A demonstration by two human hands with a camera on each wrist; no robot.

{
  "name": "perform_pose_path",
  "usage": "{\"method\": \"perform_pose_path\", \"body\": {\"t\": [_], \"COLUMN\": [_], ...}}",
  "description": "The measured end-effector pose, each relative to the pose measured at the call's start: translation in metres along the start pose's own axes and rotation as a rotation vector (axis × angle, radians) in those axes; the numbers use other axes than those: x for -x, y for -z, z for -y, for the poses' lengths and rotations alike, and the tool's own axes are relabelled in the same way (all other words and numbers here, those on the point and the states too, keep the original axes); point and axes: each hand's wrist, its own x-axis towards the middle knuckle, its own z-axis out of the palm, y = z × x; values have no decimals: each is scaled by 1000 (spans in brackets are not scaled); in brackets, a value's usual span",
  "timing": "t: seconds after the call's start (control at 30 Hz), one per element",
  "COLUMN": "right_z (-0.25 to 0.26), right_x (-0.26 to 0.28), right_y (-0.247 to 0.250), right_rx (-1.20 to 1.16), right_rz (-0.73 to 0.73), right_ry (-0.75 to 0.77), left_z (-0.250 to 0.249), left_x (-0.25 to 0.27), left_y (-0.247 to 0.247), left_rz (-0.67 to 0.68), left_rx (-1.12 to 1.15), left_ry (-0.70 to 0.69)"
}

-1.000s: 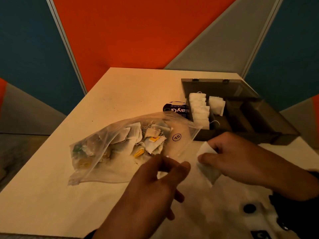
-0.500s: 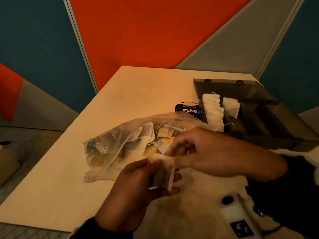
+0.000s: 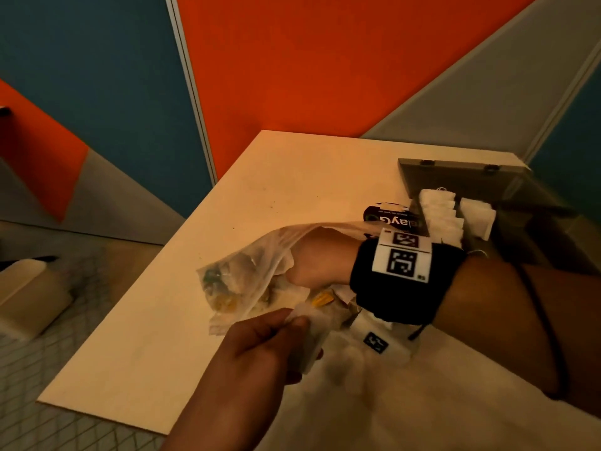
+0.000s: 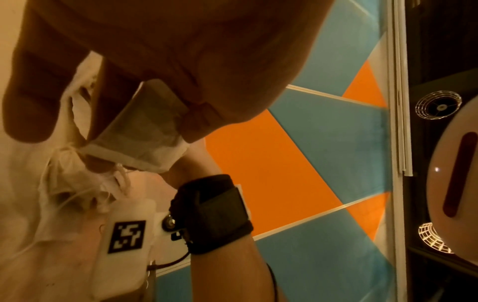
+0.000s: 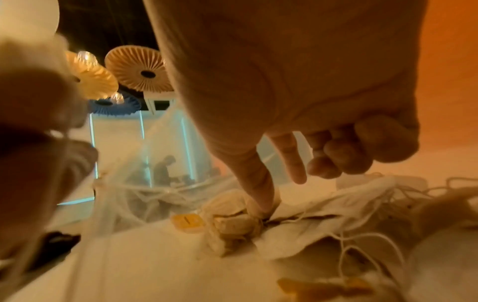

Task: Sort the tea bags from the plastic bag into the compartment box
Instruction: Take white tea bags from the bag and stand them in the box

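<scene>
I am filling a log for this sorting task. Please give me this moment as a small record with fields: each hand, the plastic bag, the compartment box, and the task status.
left hand: left hand pinches a white tea bag near the bag mouth
right hand: right hand reaches inside the plastic bag; thumb and forefinger touch loose tea bags; grip unclear
plastic bag: lies on the table, many tea bags inside
compartment box: compartment box open, white tea bags in two left compartments
status: sorting not yet finished
</scene>
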Motion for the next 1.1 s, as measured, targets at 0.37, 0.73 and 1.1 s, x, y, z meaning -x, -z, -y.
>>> {"method": "perform_pose_path", "body": {"t": [0.37, 0.73, 1.1], "right_z": [-9, -49, -83], "right_x": [-8, 120, 194], "right_y": [-10, 18, -4], "right_rx": [-149, -555, -724], "right_rz": [-206, -150, -164], "right_ry": [39, 27, -100], "left_z": [-2, -4, -2], "left_x": [0, -1, -13], "left_y": [8, -13, -66], "left_rz": [-76, 78, 434], "left_rx": [35, -86, -358], "left_ry": [-55, -341, -392]}}
